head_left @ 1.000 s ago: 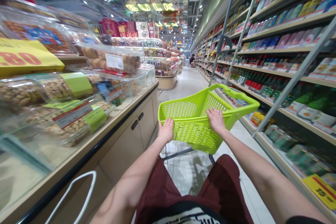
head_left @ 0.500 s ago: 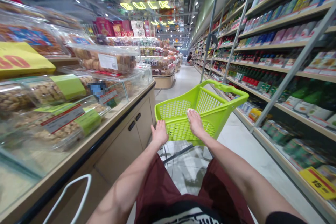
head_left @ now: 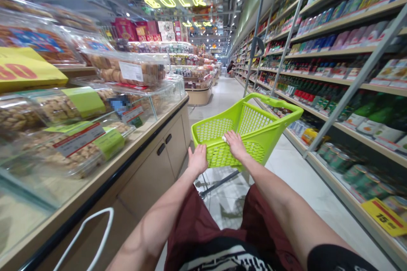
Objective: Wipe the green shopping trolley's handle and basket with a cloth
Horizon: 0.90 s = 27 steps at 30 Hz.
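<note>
A lime-green plastic shopping cart (head_left: 262, 134) stands at an angle in front of me, its perforated basket bare inside where I can see. At its near left corner, my left hand (head_left: 197, 160) curls its fingers over the rim, thumb pointing up. My right hand (head_left: 235, 145) grips the near side's top edge farther right. A small white thing (head_left: 224, 138) shows at the right hand's fingertips; I cannot make out what it is. The undersides of the fingers are hidden.
On the left runs a wooden counter (head_left: 159, 169) with glass edging and clear boxes of nuts (head_left: 79, 148). Drink shelves (head_left: 346, 80) line the right, with a slanted ladder (head_left: 289, 44) leaning there. A person (head_left: 230, 67) is far down the aisle.
The cart and both hands sit slightly farther right in view. My right hand has slid a little left along the rim, nearer the left hand.
</note>
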Motion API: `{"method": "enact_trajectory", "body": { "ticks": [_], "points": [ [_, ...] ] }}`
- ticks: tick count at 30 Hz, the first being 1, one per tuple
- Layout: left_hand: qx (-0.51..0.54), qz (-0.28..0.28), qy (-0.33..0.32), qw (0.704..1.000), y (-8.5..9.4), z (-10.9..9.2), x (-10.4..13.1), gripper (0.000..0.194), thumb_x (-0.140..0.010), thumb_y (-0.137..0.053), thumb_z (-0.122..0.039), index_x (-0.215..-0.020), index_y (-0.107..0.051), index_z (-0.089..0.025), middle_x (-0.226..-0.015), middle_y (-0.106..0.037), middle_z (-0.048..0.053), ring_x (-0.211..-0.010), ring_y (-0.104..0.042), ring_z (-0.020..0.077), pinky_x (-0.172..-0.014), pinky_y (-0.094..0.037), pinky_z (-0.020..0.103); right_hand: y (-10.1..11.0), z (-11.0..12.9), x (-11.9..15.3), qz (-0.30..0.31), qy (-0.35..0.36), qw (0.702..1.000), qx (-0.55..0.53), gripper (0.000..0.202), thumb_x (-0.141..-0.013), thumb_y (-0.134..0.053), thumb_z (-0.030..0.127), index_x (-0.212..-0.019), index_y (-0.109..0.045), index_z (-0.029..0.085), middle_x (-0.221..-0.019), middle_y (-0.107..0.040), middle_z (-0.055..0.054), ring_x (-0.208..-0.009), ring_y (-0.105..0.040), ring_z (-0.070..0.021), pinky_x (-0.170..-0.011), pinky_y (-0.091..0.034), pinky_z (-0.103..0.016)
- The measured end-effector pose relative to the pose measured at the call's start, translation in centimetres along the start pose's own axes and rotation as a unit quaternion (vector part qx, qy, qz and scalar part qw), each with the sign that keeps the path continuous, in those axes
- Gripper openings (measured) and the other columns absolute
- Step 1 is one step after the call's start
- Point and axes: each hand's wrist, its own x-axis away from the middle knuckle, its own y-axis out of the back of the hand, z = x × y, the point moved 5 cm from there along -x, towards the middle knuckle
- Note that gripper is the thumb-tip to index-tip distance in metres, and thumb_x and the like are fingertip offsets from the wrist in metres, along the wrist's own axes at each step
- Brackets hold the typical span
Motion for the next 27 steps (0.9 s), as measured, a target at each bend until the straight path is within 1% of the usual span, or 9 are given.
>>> {"method": "enact_trajectory", "body": {
  "ticks": [6, 10, 12, 14, 16, 19, 23, 25, 27],
  "points": [
    [0.004, 0.003, -0.031, 0.999, 0.1, -3.4, -0.3, 0.065, -0.070, -0.042, -0.023, -0.132, -0.023, -0.014, -0.136, -0.034, 0.011, -0.127, -0.024, 0.0245, -0.105, -0.008, 0.053, 0.2, -2.9, -0.5, 0.020, -0.063, 0.997, 0.029, 0.055, -0.077, -0.030, -0.001, -0.127, -0.040, 0.018, -0.137, -0.033, -0.009, -0.130, -0.018, -0.0204, -0.103, -0.015, -0.046],
    [0.019, -0.008, -0.082, 0.996, -0.2, -5.7, 0.3, 0.067, -0.070, -0.043, -0.024, -0.133, -0.022, -0.014, -0.137, -0.033, 0.010, -0.128, -0.022, 0.0242, -0.106, -0.006, 0.050, 0.7, -5.0, -0.1, 0.017, -0.091, 0.995, 0.036, 0.052, -0.079, -0.030, 0.003, -0.127, -0.040, 0.017, -0.137, -0.032, -0.011, -0.129, -0.020, -0.0227, -0.102, -0.018, -0.045],
    [0.023, -0.002, -0.100, 0.995, -0.4, -5.9, 0.4, 0.068, -0.070, -0.044, -0.025, -0.133, -0.021, -0.015, -0.139, -0.031, 0.009, -0.129, -0.020, 0.0235, -0.106, -0.005, 0.050, 1.1, -5.8, 0.3, 0.018, -0.096, 0.995, 0.036, 0.053, -0.078, -0.031, 0.002, -0.128, -0.039, 0.017, -0.138, -0.032, -0.010, -0.129, -0.021, -0.0234, -0.102, -0.019, -0.044],
    [0.019, 0.014, -0.089, 0.996, -0.7, -5.3, 0.3, 0.070, -0.070, -0.044, -0.024, -0.134, -0.018, -0.015, -0.142, -0.025, 0.009, -0.131, -0.015, 0.0238, -0.106, -0.005, 0.051, 1.5, -6.2, 0.7, 0.017, -0.099, 0.994, 0.035, 0.056, -0.076, -0.031, 0.001, -0.129, -0.038, 0.018, -0.138, -0.032, -0.010, -0.128, -0.022, -0.0237, -0.101, -0.021, -0.045],
    [0.007, 0.031, -0.075, 0.997, -1.0, -4.7, 0.1, 0.072, -0.069, -0.042, -0.021, -0.135, -0.016, -0.014, -0.145, -0.017, 0.008, -0.133, -0.009, 0.0238, -0.105, -0.005, 0.052, 1.7, -5.9, 1.4, 0.009, -0.102, 0.994, 0.027, 0.058, -0.074, -0.032, 0.000, -0.129, -0.037, 0.018, -0.138, -0.032, -0.010, -0.128, -0.022, -0.0240, -0.100, -0.023, -0.046],
    [-0.010, 0.043, -0.085, 0.995, -1.4, -4.9, -0.1, 0.073, -0.069, -0.040, -0.018, -0.136, -0.013, -0.014, -0.146, -0.011, 0.008, -0.133, -0.005, 0.0229, -0.105, -0.004, 0.052, 1.6, -3.8, 2.8, -0.007, -0.081, 0.997, -0.002, 0.057, -0.074, -0.032, 0.001, -0.128, -0.039, 0.018, -0.137, -0.033, -0.009, -0.128, -0.022, -0.0234, -0.099, -0.025, -0.044],
    [-0.015, 0.041, -0.094, 0.995, -1.7, -6.8, -0.1, 0.069, -0.072, -0.038, -0.019, -0.136, -0.014, -0.016, -0.146, -0.012, 0.008, -0.133, -0.005, 0.0245, -0.105, -0.004, 0.054, 0.8, -0.1, 5.3, -0.009, -0.024, 0.999, -0.036, 0.055, -0.075, -0.034, 0.002, -0.126, -0.041, 0.019, -0.137, -0.033, -0.007, -0.129, -0.021, -0.0224, -0.101, -0.023, -0.042],
    [-0.013, 0.037, -0.110, 0.993, -1.6, -7.5, -0.4, 0.068, -0.072, -0.039, -0.020, -0.136, -0.016, -0.017, -0.145, -0.015, 0.007, -0.133, -0.006, 0.0250, -0.105, -0.003, 0.054, 0.6, 0.4, 6.4, -0.007, -0.017, 0.999, -0.039, 0.055, -0.074, -0.033, 0.002, -0.126, -0.041, 0.019, -0.138, -0.033, -0.007, -0.129, -0.020, -0.0218, -0.101, -0.023, -0.043],
    [-0.009, 0.034, -0.115, 0.993, -1.4, -7.5, -1.0, 0.066, -0.072, -0.040, -0.022, -0.135, -0.018, -0.017, -0.144, -0.020, 0.007, -0.133, -0.008, 0.0247, -0.105, -0.003, 0.054, 0.7, -0.1, 7.1, -0.008, -0.022, 0.999, -0.034, 0.056, -0.073, -0.033, 0.001, -0.126, -0.041, 0.019, -0.138, -0.032, -0.006, -0.129, -0.020, -0.0219, -0.101, -0.022, -0.044]
  ]
}}
